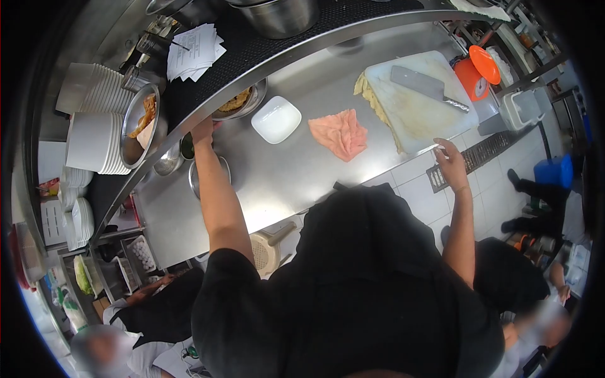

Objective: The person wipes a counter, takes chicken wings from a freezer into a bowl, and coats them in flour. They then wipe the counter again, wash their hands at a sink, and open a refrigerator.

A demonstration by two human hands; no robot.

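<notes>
My left hand [202, 131] reaches forward under the raised steel shelf [328, 31], right beside a metal dish of yellowish food [238, 102]. Whether it grips the dish is hidden by the shelf edge. My right hand [451, 161] rests on the front edge of the steel counter [283, 176], fingers spread, just below a white cutting board [419, 104]. A cleaver [428, 85] lies on the board. Between my hands sit a white square plate [276, 119] and a crumpled pink cloth [340, 133].
White plate stacks [94, 129], a metal bowl of food [142, 121] and paper tickets [194, 51] stand at left. An orange scale [479, 69] is beyond the board. Small steel bowls [169, 161] sit near my left arm. Other people stand at lower left [151, 315] and right [535, 302].
</notes>
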